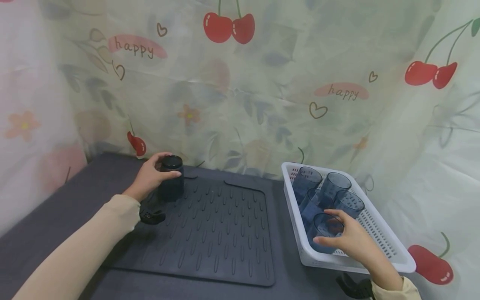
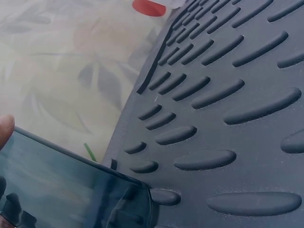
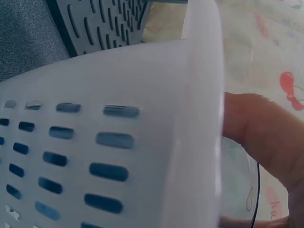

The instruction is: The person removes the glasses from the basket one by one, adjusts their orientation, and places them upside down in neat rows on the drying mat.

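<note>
In the head view my left hand (image 1: 155,175) grips a dark blue glass (image 1: 172,183) standing at the far left corner of the ribbed black mat (image 1: 221,233). The left wrist view shows that glass (image 2: 61,185) touching the mat (image 2: 256,152), with a fingertip at its side. At the right, my right hand (image 1: 352,237) has thumb and fingers around the rim of the nearest blue glass (image 1: 324,233) in the white basket (image 1: 309,260). In the right wrist view the basket wall (image 3: 152,71) hides most of that glass, and the hand (image 3: 270,142) shows beyond it.
Several more blue glasses (image 1: 307,181) stand in the left part of the basket. A dark cloth (image 1: 108,175) covers the table. Behind it hangs a patterned curtain (image 1: 240,100), close to the mat's far edge.
</note>
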A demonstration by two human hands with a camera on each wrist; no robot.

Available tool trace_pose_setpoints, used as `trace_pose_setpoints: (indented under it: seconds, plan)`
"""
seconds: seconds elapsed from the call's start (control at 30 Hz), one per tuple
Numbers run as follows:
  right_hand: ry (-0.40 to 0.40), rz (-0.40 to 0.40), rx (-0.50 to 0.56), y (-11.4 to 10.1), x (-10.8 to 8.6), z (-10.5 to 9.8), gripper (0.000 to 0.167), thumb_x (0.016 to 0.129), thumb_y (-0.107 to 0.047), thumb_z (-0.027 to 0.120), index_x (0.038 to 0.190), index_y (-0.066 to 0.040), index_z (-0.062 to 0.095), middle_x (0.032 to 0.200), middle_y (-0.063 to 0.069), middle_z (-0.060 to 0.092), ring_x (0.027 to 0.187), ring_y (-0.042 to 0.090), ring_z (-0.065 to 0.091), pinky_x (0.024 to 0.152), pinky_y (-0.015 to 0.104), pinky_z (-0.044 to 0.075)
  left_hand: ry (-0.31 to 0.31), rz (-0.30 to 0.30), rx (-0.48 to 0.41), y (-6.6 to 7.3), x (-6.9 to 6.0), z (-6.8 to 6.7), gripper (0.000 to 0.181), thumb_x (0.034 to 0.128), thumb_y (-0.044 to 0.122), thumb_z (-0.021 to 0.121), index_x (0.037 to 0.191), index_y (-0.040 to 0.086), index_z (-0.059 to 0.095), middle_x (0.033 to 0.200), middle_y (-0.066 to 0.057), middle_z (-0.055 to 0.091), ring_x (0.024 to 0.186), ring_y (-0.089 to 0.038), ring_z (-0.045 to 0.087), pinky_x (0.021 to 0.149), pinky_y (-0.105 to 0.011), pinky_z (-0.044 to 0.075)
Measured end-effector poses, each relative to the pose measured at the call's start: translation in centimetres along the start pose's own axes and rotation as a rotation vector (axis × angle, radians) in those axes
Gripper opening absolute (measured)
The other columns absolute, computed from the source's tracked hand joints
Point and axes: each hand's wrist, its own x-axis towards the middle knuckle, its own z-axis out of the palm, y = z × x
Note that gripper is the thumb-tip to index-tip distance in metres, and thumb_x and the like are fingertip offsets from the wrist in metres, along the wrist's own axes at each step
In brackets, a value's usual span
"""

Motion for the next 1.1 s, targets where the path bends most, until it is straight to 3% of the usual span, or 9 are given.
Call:
trace_pose_setpoints:
  seconds: [0.3,0.53,0.8,1.1]
  plan:
    - [-0.006,0.052,-0.009,0.1,0.0,-0.1,0.091,0.072,-0.043,0.084,0.142,-0.003,0.042,0.131,0.029,0.052,0.113,0.043,0.057,0.073,0.042,0.054,0.002,-0.003,0.01,-0.1,0.1,0.1,0.082,0.0841,0.032,0.076,0.15,0.013,0.031,0.147,-0.017,0.039,0.129,-0.036,0.045,0.104,-0.054,0.04]
    - [0.035,0.078,-0.019,0.1,-0.1,-0.1,0.092,0.07,-0.048,0.083,0.141,-0.004,0.043,0.132,0.031,0.052,0.112,0.044,0.058,0.076,0.046,0.055,0.0,0.002,0.012,-0.1,0.1,0.0,0.083,0.0839,0.033,0.076,0.151,0.014,0.031,0.147,-0.018,0.039,0.129,-0.036,0.045,0.104,-0.054,0.04]
    - [0.045,0.075,0.032,0.1,-0.4,-0.4,0.089,0.074,-0.043,0.082,0.142,-0.003,0.041,0.133,0.032,0.05,0.113,0.044,0.057,0.078,0.046,0.055,-0.001,-0.002,0.01,-0.3,0.2,0.0,0.083,0.0837,0.032,0.077,0.151,0.016,0.031,0.148,-0.017,0.038,0.13,-0.036,0.045,0.104,-0.055,0.04]
    - [0.037,0.14,0.047,-0.1,-0.8,-1.1,0.093,0.077,-0.049,0.078,0.145,-0.003,0.035,0.14,0.033,0.042,0.12,0.048,0.051,0.081,0.048,0.055,-0.003,-0.001,0.006,0.0,0.0,0.0,0.083,0.084,0.032,0.077,0.151,0.014,0.031,0.147,-0.017,0.039,0.13,-0.036,0.045,0.103,-0.054,0.041]
